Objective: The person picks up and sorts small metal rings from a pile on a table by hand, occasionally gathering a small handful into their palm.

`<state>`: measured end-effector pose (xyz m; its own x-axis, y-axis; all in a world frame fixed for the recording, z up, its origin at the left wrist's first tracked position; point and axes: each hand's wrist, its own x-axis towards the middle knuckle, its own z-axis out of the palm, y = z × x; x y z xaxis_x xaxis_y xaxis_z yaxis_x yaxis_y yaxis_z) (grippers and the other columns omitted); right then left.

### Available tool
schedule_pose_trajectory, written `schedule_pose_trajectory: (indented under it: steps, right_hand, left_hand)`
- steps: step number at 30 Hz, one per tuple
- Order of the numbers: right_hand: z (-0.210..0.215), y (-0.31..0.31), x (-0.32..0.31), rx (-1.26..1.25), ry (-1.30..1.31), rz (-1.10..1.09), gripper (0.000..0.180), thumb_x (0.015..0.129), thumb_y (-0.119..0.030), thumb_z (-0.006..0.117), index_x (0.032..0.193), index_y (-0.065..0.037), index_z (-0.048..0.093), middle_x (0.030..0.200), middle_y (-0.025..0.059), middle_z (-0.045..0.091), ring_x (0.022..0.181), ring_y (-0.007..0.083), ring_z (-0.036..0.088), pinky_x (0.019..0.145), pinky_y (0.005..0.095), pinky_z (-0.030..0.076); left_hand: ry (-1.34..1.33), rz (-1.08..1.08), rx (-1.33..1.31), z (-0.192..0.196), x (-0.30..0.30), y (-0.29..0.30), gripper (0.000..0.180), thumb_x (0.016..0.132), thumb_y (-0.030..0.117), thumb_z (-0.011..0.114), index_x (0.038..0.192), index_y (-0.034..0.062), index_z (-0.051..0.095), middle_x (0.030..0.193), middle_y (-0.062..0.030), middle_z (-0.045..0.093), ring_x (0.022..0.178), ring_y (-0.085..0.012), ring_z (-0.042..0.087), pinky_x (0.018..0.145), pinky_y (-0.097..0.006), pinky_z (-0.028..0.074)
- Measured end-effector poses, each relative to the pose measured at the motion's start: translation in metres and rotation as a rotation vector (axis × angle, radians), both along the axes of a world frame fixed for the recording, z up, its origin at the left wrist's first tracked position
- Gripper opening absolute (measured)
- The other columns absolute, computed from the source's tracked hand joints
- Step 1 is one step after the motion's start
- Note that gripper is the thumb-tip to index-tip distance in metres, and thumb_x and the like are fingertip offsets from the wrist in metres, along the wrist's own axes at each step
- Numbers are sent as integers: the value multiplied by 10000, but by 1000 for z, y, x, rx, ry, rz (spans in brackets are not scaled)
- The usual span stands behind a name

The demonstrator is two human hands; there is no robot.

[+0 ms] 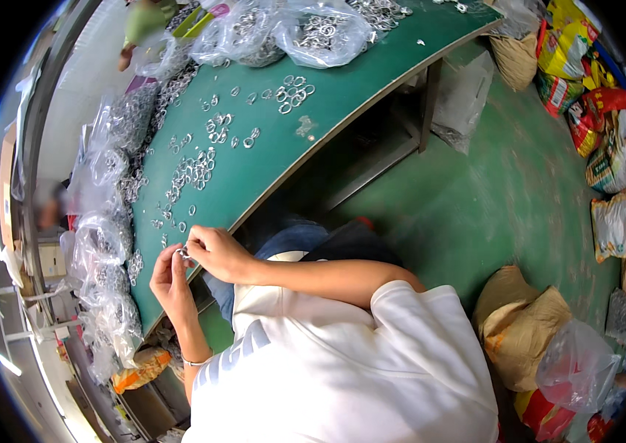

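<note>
My left hand (170, 286) and my right hand (217, 254) meet at the near edge of the green table, both closed in a pinch. Between their fingertips is a small silvery metal ring (183, 253); its finer shape is partly covered by the fingers. Just beyond my hands, several loose metal rings (193, 171) lie scattered over the tabletop (268, 159). A smaller cluster of rings (295, 94) lies farther off, toward the bags at the far end.
Clear plastic bags of metal parts (325, 33) stand at the table's far end, and more bags (102, 240) line its left side. Brown sacks (523, 325) rest on the floor at right, near colourful packaging bags (567, 48). Another person (147, 26) is partly visible, far left.
</note>
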<state>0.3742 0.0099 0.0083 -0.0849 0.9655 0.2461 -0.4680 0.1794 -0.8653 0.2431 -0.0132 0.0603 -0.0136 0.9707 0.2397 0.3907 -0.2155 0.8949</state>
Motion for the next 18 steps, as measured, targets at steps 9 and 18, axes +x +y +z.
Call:
schedule_pose_trajectory:
  steps: [9,18]
  right_hand:
    - [2,-7,-6,72,-170,10,199,879,-133,529,777,33,495,614,135,557,557,236,565,538,368,429]
    - [-5,10,-8,39,-156,-19,203,869,-130,522,744,30,504,605,130,551,539,192,526,523,357,407]
  left_hand:
    - [-239,-60,-102,4,-10,-12,150,937,78,546,1003,-46,598,867,-48,626,730,-86,578,676,-208,467]
    - [-207,-127,-127,-3,-17,19,148,921,63,566,1006,-49,614,864,-46,625,730,-83,561,670,-207,456]
